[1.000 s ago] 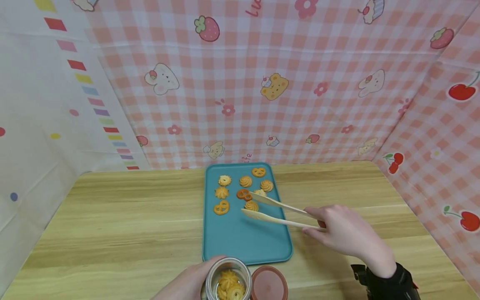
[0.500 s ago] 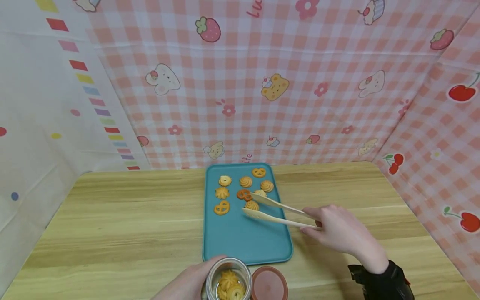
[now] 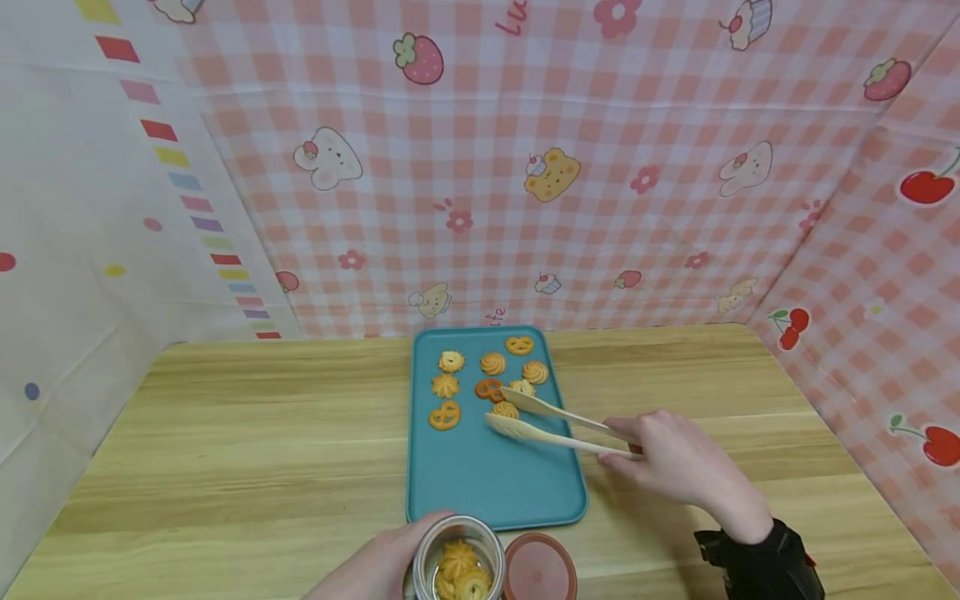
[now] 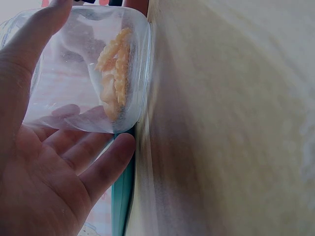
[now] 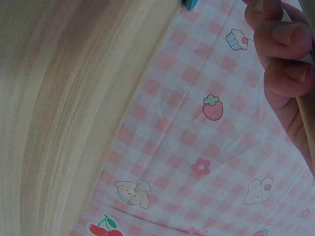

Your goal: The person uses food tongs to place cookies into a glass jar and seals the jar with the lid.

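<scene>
My right hand (image 3: 678, 460) grips a pair of pale wooden tongs (image 3: 557, 438) from the right. Their spread tips reach over the teal tray (image 3: 487, 492), either side of a swirl cookie (image 3: 506, 410). One tip overlaps a dark pretzel (image 3: 488, 389) and lies just below a pale cookie (image 3: 522, 387). At the tray's near edge my left hand (image 3: 378, 560) holds a clear glass jar (image 4: 64, 44) upright, thumb on one side and fingers on the other. Several cookies (image 3: 459, 562) lie at the bottom of the jar.
More cookies and pretzels sit on the tray, among them a pretzel (image 3: 445, 415), a star-shaped cookie (image 3: 446, 385) and a round swirl (image 3: 492, 363). A reddish-brown lid (image 3: 540, 568) lies right of the jar. Patterned cloth (image 3: 480, 167) stands behind the wooden table (image 3: 247, 442).
The tongs' near arm has shifted slightly toward the swirl cookie, narrowing the gap between the tips. My right wrist has drawn a little to the left. The left hand and jar look unmoved.
</scene>
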`<state>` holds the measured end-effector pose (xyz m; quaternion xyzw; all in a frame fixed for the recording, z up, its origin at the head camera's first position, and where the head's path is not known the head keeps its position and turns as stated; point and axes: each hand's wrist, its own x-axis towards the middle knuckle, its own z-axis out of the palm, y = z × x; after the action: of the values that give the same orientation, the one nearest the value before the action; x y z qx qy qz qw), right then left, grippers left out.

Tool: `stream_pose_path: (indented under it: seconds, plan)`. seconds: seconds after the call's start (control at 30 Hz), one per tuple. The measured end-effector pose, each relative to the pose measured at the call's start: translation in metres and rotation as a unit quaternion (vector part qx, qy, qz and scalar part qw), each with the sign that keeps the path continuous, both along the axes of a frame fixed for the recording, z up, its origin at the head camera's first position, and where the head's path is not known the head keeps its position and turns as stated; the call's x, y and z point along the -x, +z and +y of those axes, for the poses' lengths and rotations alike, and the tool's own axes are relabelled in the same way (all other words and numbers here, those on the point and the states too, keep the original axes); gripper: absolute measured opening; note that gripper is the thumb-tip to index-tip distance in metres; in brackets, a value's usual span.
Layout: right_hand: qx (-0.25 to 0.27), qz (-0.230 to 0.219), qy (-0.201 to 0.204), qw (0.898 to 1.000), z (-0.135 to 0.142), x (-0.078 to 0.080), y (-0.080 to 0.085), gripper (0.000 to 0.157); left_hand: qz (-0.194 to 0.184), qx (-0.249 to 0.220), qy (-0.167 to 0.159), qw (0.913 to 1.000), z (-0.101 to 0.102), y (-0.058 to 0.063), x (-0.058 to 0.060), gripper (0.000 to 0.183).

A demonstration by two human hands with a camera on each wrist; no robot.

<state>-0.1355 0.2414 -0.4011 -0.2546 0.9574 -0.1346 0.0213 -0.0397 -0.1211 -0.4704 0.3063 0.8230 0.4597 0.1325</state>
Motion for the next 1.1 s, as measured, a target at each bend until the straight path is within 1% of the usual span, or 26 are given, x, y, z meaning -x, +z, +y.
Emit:
stream_pose_path:
  seconds: [0.23, 0.4, 0.67, 0.97, 1.03, 1.1]
  plan:
    - [0.009, -0.003, 0.012, 1.0, 0.001, 0.001, 0.0, 0.039, -0.007, 0.0, -0.001, 1.0, 0.0, 0.001, 0.001, 0.072]
    - [0.01, -0.004, 0.009, 1.0, 0.002, 0.002, -0.001, 0.038, -0.008, 0.003, -0.001, 1.0, 0.0, 0.001, 0.001, 0.072]
    - [0.018, 0.004, 0.02, 1.0, 0.003, 0.001, 0.001, 0.038, 0.012, 0.009, 0.002, 0.9999, 0.0, 0.001, 0.001, 0.074]
    - [0.027, 0.019, 0.038, 0.999, 0.003, -0.004, 0.01, 0.041, -0.008, 0.009, 0.003, 0.9999, 0.0, 0.001, 0.001, 0.075]
    - [0.03, 0.028, 0.049, 0.998, 0.003, -0.006, 0.013, 0.039, -0.01, 0.009, 0.002, 0.9999, 0.0, 0.001, 0.001, 0.074]
    - [0.035, 0.034, 0.059, 0.997, 0.003, -0.008, 0.016, 0.032, -0.01, 0.008, 0.002, 0.9999, 0.0, 0.0, 0.001, 0.074]
